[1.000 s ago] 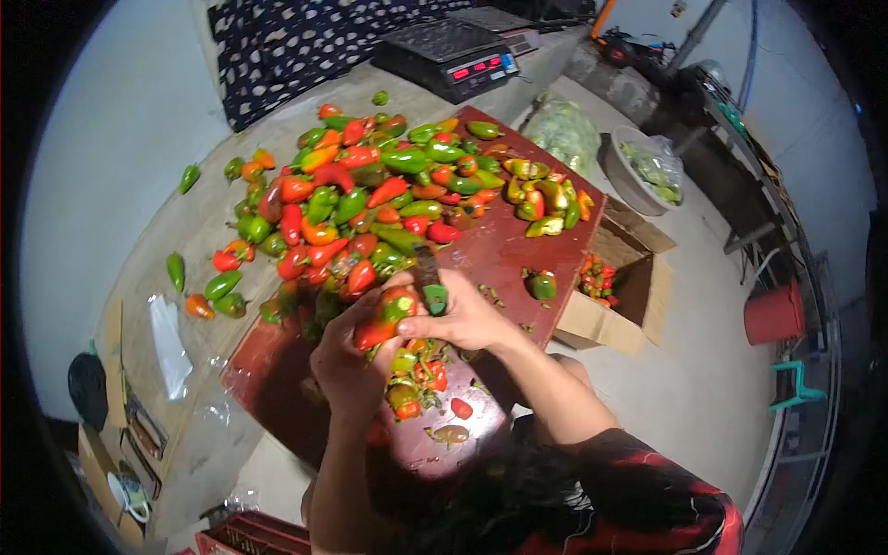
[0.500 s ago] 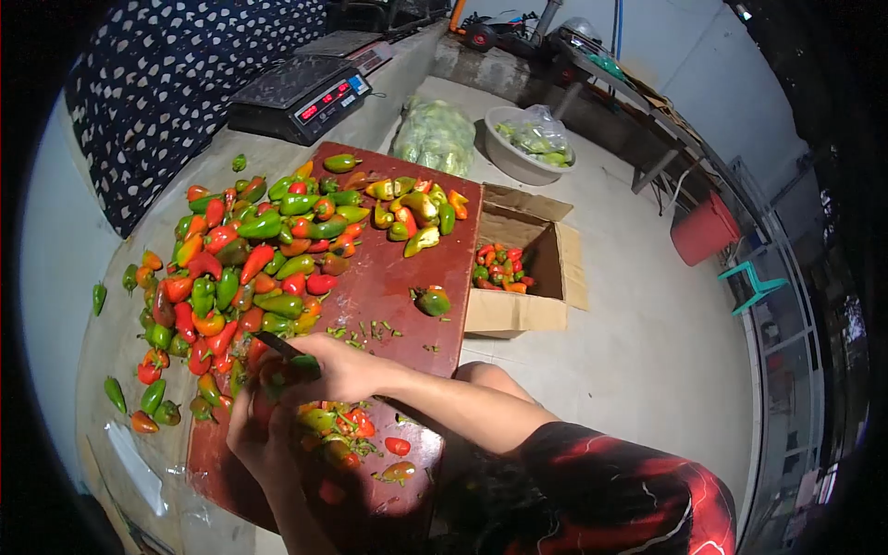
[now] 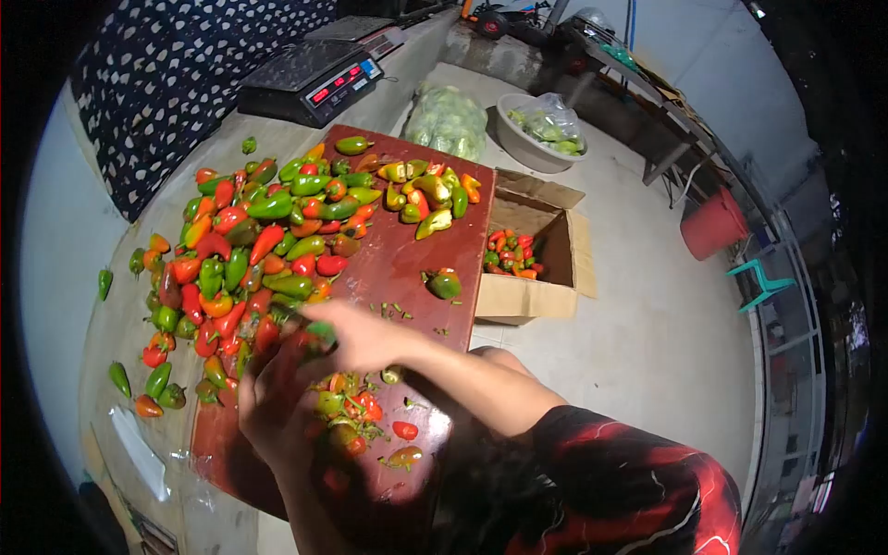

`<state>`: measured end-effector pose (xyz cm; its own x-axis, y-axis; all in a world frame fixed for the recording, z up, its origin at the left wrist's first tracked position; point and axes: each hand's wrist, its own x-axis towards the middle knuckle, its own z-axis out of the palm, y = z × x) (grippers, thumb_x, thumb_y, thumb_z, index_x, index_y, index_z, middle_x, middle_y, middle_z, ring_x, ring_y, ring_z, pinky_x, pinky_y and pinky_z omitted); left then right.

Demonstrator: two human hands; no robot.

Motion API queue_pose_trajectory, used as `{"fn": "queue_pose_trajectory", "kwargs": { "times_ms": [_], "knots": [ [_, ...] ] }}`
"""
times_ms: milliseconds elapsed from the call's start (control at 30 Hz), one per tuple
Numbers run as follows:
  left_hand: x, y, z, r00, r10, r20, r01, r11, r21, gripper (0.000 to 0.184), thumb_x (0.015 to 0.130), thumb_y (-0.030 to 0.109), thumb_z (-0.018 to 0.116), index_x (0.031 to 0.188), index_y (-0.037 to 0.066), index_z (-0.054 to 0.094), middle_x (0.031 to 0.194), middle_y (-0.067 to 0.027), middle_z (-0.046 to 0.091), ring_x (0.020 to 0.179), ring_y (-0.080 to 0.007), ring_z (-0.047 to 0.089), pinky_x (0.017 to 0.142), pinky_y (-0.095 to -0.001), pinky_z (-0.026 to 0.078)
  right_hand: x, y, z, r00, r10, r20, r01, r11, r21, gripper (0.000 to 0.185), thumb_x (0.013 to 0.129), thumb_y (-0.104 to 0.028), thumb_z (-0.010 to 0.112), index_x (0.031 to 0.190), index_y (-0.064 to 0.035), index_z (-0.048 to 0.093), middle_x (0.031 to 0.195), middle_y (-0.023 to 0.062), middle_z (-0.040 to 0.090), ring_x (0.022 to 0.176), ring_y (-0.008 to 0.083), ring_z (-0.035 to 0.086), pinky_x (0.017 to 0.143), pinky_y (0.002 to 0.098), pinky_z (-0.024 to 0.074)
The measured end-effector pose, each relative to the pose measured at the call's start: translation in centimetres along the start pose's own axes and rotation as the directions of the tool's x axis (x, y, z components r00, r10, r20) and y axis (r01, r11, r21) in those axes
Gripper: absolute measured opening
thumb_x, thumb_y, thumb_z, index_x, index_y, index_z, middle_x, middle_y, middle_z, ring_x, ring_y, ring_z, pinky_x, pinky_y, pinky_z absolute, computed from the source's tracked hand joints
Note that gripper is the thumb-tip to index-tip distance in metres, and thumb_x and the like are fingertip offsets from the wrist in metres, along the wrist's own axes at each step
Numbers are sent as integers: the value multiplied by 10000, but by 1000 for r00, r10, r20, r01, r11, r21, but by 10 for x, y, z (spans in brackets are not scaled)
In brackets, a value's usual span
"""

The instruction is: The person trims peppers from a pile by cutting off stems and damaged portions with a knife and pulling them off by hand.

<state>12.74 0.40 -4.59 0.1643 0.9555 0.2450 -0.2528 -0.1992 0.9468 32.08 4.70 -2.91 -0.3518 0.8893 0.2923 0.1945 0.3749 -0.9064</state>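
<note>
My right hand (image 3: 370, 338) is closed around a small knife (image 3: 289, 315), whose dark blade is smeared by motion. Just below it, my left hand (image 3: 277, 407) grips a pepper (image 3: 319, 335) with some red and green showing; my fingers cover most of it. Both hands meet over the reddish-brown board (image 3: 407, 277). Beyond my left hand spreads a large heap of red, green and orange peppers (image 3: 268, 205). Under my wrists lies a smaller pile of pepper pieces and stems (image 3: 356, 407).
Yellow-green peppers (image 3: 430, 199) sit at the board's far right, and a single darker pepper (image 3: 444, 284) lies nearer. An open carton (image 3: 527, 296) with peppers stands on the floor beside a bagged bundle (image 3: 446, 125) and a grey basin (image 3: 536, 159). A digital scale (image 3: 310, 88) is at the back.
The whole view has shifted slightly right and up at the top. My hands stay together over the board; the knife and right fingers are now blurred by a quick movement.
</note>
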Motion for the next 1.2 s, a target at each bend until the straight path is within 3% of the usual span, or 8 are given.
{"fn": "queue_pose_trajectory", "kwargs": {
  "times_ms": [33,100,300,500,567,700,867,1200],
  "knots": [
    [0,2,-3,1000,-3,-8,3,1000,8,702,808,-21,706,1429,-70,380,1318,-189,589,1226,-243,571,1022,-367,467,2,-3,-17,967,245,68,-239,967,-89,501,747,-257,827,1145,-22,633,967,130,683,867,148,640,784,319,520],
    [0,5,-8,994,-59,-88,72,987,145,594,821,-31,689,1366,-56,452,1238,-186,609,998,-195,636,883,-303,522,-1,-5,-45,982,112,-149,-121,992,-48,500,750,-299,823,1135,-34,647,965,97,683,853,161,635,775,328,517],
    [0,6,-23,978,-85,-192,131,962,241,516,841,-13,677,1326,-48,506,1223,-165,617,965,-171,635,854,-292,518,-44,-7,-162,694,142,-706,-431,867,-250,505,762,-389,816,1063,-13,664,929,85,722,843,156,664,808,311,522],
    [-2,5,-27,974,-77,-211,138,947,291,411,853,-7,664,1248,-61,566,1193,-151,643,1047,-195,645,854,-317,533,-92,43,-229,293,-196,-936,-877,334,-345,633,759,-452,790,1156,21,648,1005,230,713,946,392,692,840,445,542],
    [-2,6,-30,973,-51,-223,122,941,315,402,857,-2,664,1244,-58,571,1169,-146,651,1022,-188,648,840,-311,535,-86,50,-222,345,-241,-907,-842,348,-413,618,777,-408,777,1187,31,634,998,244,710,946,377,699,832,439,552],
    [-1,12,-22,979,-51,-196,120,926,358,377,863,1,666,1229,-51,586,1089,-126,673,932,-165,657,802,-289,536,-37,27,-142,687,55,-725,-628,547,-553,531,804,-289,777,1192,41,628,1046,238,702,914,286,710,801,393,551],
    [-1,7,-23,978,-93,-189,156,923,351,349,864,9,681,1199,-51,603,999,-104,688,852,-146,656,759,-281,536,1,5,-43,943,118,-312,-291,748,-596,385,801,-212,749,1094,18,650,991,233,690,892,375,689,797,434,545],
    [1,0,-38,948,117,-297,62,846,530,210,867,29,694,1064,-43,675,941,-73,706,817,-111,660,715,-253,530,3,32,8,909,417,-26,-333,686,-647,359,815,-193,723,1130,-41,641,955,253,690,956,435,663,830,535,539]
  ]
}}
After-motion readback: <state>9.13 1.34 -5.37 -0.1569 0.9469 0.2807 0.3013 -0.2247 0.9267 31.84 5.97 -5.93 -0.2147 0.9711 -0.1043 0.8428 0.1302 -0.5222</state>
